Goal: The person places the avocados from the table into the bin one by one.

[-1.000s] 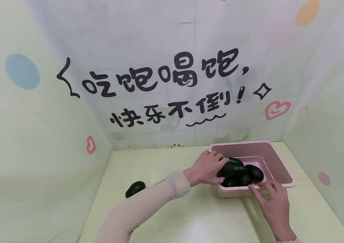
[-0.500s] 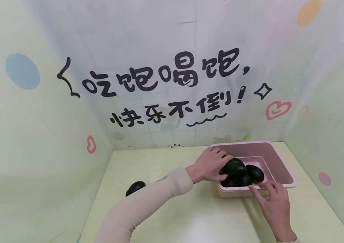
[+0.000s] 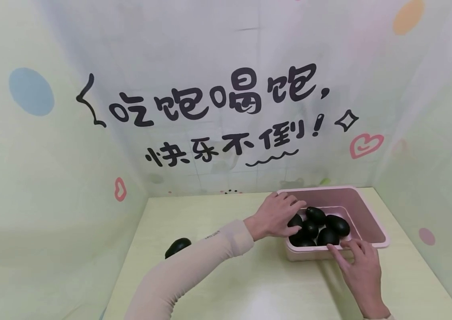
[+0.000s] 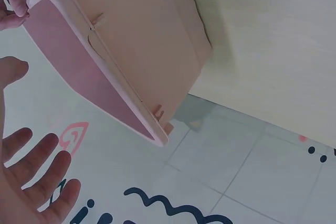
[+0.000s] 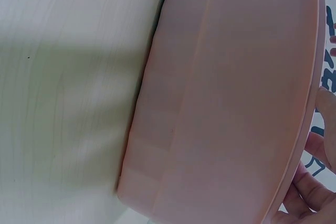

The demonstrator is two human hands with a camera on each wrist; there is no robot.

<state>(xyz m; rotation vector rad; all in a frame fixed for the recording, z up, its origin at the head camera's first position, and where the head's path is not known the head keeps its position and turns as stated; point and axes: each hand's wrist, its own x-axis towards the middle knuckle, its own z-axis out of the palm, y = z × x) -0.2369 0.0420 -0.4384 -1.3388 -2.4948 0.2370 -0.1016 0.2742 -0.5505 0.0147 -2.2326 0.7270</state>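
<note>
Several dark, glossy avocados (image 3: 337,226) lie in a pink plastic bin (image 3: 371,218) at the table's right side. Over the bin's left end is my left hand (image 3: 275,216), its fingers spread, with avocados below and beside the fingertips. In the left wrist view that left hand (image 4: 37,182) has nothing between its fingers. My right hand (image 3: 362,271) holds the bin's front rim, pinching it between thumb and fingers. Up close in the right wrist view, the right hand (image 5: 312,177) is on the rim of the bin (image 5: 236,98). The left hand partly hides the leftmost avocados.
Another avocado (image 3: 178,246) lies on the left of the pale wooden table (image 3: 226,284), partly behind the left sleeve (image 3: 194,266). A printed cloth backdrop (image 3: 210,53) with black lettering stands behind the table and along both sides.
The left hand has let go of the avocado it held over the pile. The avocados have spread out in the bin. The right hand stays on the rim.
</note>
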